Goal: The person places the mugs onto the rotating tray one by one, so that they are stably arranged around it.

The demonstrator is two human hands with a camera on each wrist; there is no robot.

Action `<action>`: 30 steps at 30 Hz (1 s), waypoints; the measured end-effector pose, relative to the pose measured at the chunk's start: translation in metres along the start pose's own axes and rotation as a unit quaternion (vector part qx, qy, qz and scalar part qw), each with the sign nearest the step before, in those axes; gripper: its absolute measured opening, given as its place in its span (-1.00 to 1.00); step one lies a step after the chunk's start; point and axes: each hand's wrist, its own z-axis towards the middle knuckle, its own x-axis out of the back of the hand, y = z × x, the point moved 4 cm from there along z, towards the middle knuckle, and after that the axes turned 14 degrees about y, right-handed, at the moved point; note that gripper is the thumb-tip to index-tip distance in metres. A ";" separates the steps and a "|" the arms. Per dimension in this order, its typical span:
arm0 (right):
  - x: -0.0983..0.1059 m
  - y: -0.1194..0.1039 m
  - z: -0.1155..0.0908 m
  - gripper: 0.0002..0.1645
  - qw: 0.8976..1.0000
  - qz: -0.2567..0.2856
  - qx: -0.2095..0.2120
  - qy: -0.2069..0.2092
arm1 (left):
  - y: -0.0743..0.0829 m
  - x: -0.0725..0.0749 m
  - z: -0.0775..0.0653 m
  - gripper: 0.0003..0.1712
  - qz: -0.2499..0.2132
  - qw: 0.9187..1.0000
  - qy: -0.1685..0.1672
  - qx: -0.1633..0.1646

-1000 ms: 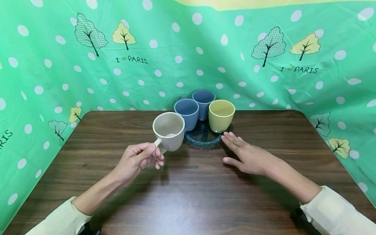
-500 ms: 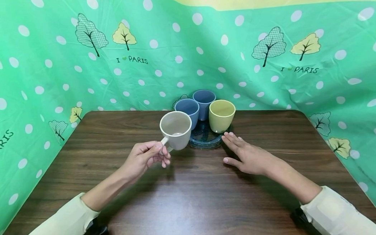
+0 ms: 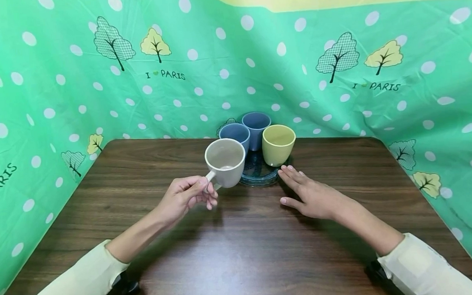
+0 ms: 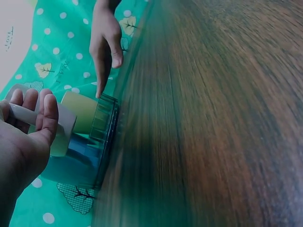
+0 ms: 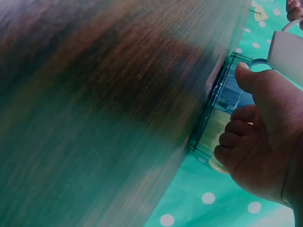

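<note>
My left hand (image 3: 186, 195) grips a light grey mug (image 3: 226, 164) by its handle, holding it upright above the table, in front of the round dark glass tray (image 3: 258, 181). On that tray stand a yellow cup (image 3: 278, 146), a blue cup (image 3: 257, 128) at the back and another blue cup (image 3: 237, 133), which the mug partly hides in the head view. With fingers straight, my right hand (image 3: 314, 197) reaches to the tray's right front edge, just below the yellow cup. In the left wrist view the mug (image 4: 66, 127) overlaps the cups.
The brown wooden table (image 3: 242, 255) spreads out in front of the tray and to both sides. A green dotted cloth (image 3: 198, 68) with printed trees hangs close behind the table's back edge and along its sides.
My left hand has moved the mug to the right, so it covers more of the nearer blue cup and the tray's left part. My right hand has stayed in place.
</note>
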 end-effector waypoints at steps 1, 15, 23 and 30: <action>0.000 0.000 0.000 -0.03 1.000 0.000 0.000 0.000 | 0.000 -0.001 0.000 -0.66 0.000 1.000 -0.001 0.000; -0.001 0.001 0.000 -0.03 1.000 0.001 -0.001 -0.002 | 0.004 -0.014 0.005 -0.67 0.006 1.000 0.004 0.007; 0.000 0.001 0.000 -0.03 1.000 0.001 -0.001 -0.002 | 0.001 -0.018 0.009 -0.66 -0.001 1.000 -0.001 0.002; -0.001 0.001 0.000 -0.03 1.000 0.000 -0.002 -0.001 | -0.001 -0.021 0.012 -0.66 0.001 1.000 0.002 0.002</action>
